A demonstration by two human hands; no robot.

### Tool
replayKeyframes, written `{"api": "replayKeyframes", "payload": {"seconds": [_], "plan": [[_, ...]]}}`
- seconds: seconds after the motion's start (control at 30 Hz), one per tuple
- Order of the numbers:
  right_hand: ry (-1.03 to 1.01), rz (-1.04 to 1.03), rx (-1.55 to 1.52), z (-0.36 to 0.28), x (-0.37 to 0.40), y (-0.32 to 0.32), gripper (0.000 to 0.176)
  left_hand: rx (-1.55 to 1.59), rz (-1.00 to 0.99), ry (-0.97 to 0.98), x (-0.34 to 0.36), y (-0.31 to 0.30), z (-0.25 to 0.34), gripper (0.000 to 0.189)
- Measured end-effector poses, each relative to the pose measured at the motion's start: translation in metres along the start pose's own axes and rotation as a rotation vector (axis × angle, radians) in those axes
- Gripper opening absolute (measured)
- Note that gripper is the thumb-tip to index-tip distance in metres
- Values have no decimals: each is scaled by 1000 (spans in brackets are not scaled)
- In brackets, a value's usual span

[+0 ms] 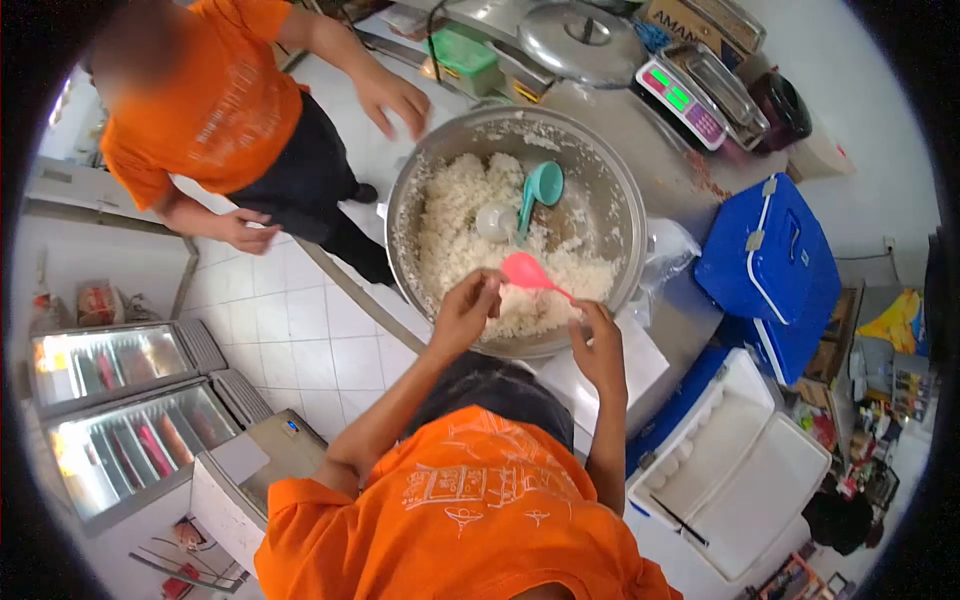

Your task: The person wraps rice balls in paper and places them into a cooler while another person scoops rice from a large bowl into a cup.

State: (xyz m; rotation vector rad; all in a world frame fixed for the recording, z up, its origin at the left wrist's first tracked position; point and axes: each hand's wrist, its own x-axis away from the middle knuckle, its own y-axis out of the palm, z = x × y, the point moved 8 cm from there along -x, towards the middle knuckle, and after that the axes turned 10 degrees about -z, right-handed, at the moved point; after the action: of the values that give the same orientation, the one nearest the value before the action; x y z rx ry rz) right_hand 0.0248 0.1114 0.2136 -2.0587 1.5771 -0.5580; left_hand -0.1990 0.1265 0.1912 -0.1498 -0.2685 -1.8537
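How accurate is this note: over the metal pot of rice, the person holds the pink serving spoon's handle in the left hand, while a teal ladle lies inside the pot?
One slip: the head view shows the right hand, not the left hand, holding the pink serving spoon's handle over the metal pot of rice. A teal ladle does lie inside.

Looks like a food business, kitchen or small shop (can't tell which from here). Catering-size metal pot [612,185] of cooked rice [448,215] on a metal counter [598,112], big lid [580,42] behind it. Digital scale [682,100] with lit green readouts sits alongside. Lit glass-fronted cabinets [145,435] show goods inside; blue cool box [768,245] near the counter, another cool box [705,430] standing open. White floor tiles [290,325]. Two people in matching orange shirts [480,500], uniform-like.
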Motion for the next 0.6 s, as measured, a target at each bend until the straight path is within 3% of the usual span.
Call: {"api": "replayKeyframes", "payload": {"seconds": [0.07, 0.13, 0.2, 0.23, 0.3, 0.33, 0.4, 0.47, 0.57, 0.6], "plan": [[90, -73, -83, 13, 14, -4, 23, -31, 24, 50, 13, 19, -4, 24], [33, -45, -113, 15, 27, -10, 22, -57, 38, 85, 25, 38, 0, 32], [-13, -19, -137, 15, 38, -17, 20, -844, 115, 337, 47, 69, 40, 49], [-18, -38, -156, 14, 43, -20, 19, -857, 119, 342, 58, 77, 33, 49], [-40, -64, -167, 19, 52, -21, 18, -1034, -78, 66, 76, 96, -12, 60], [-48, -62, -174, 23, 57, -23, 18, -1043, -73, 67, 87, 104, -19, 60], [-121, -22, -82, 25, 70, -31, 18, -1119, -249, -240, 106, 117, -50, 64], [-101, -13, -110, 28, 85, -41, 18, -1232, -263, -153, 116, 126, -44, 66], [-70, 15, -104, 36, 112, -53, 18, -1208, -280, -201, 122, 121, -62, 61], [-52, 43, -83, 40, 121, -55, 18, -1181, -191, -33, 121, 117, -59, 52]]}}
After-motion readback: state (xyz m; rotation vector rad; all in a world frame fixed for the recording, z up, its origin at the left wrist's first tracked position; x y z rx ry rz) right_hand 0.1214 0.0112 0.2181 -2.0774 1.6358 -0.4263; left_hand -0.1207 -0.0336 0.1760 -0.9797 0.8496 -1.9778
